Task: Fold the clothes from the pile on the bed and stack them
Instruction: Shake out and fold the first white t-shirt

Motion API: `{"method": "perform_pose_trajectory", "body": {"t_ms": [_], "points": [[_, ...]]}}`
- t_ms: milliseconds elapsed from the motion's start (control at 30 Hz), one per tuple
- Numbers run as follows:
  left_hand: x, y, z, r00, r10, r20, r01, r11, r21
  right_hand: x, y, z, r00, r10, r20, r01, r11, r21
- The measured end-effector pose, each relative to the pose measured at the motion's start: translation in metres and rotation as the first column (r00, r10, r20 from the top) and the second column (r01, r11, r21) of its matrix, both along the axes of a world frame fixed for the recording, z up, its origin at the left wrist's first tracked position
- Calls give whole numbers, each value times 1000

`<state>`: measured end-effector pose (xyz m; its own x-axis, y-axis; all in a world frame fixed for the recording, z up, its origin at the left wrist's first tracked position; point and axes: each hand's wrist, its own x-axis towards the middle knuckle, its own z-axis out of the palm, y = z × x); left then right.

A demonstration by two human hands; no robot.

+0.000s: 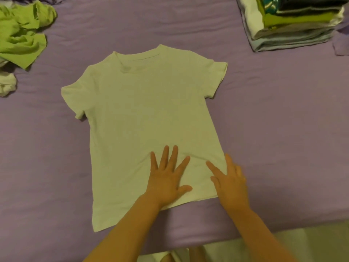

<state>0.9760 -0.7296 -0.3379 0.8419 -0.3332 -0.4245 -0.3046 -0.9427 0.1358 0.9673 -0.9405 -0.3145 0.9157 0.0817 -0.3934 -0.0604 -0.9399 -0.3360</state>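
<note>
**Shirt flat, hands at hem**

The shirt [147, 118] lies flat mid-bed [273, 129]. My left hand [167, 178] presses it, fingers spread; my right hand [231, 184], fingers straight, rests on its right edge. Bare sheet rings it; stack [290, 23] beyond, pile [22, 33] far left.

One flat T-shirt [147, 114], one folded stack [290, 25], two hands.

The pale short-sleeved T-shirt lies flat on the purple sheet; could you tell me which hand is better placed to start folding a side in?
Probably the right hand: it rests at the pale short-sleeved T-shirt's right lower edge, while the left hand presses flat mid-hem, far from the left edge.
</note>
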Motion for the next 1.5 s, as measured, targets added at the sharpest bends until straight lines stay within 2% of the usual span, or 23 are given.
{"method": "perform_pose_trajectory", "body": {"t_ms": [33,167,233,367,500,600,700,767,833,900,967,1033,1100,1167,1333,1433,1500], "points": [[7,-1,0,1000,-16,-16,17,1000,11,5,-5,0,999,43,10,-43,999,-19],[23,-4,5,997,-52,-62,54,998,42,-1,-23,7,999,5,50,-6,1000,7],[27,-3,9,996,-63,-60,66,997,38,1,-20,5,1000,-13,18,12,999,47],[52,0,12,999,-24,-23,24,1000,14,60,10,9,988,-157,5,154,973,174],[107,4,9,999,12,38,-12,1000,-12,134,43,-2,981,-189,44,178,967,181],[153,9,2,998,46,39,-45,999,-16,154,46,-8,980,-192,-45,197,967,160],[191,16,-5,996,86,24,-86,996,4,155,40,-11,941,-337,-31,336,922,191],[213,19,-8,999,35,33,-35,999,8,174,45,-7,944,-330,-2,320,915,247],[236,19,-11,999,-20,43,20,1000,-3,207,53,-1,887,-462,12,420,815,399],[257,15,-15,997,-49,63,50,999,-14,245,61,1,806,-592,-7,525,708,473],[279,10,-18,993,-66,97,68,997,-21,277,65,-1,731,-682,-28,622,649,438],[301,4,-22,987,-65,149,71,997,-36,299,65,-4,625,-775,-87,723,534,438],[320,2,-26,983,-41,179,50,998,-47,308,59,-10,563,-815,-136,774,461,434],[337,2,-30,982,-40,184,46,999,-28,307,54,-15,615,-780,-115,741,522,422],[365,8,-29,983,-114,142,119,993,-25,300,57,-11,794,-602,88,512,739,437],[357,23,-24,985,-71,158,84,994,-76,300,68,-3,934,-346,86,305,900,311],[338,40,-23,979,-47,197,56,998,-41,299,80,3,984,-146,104,119,964,237]]}}
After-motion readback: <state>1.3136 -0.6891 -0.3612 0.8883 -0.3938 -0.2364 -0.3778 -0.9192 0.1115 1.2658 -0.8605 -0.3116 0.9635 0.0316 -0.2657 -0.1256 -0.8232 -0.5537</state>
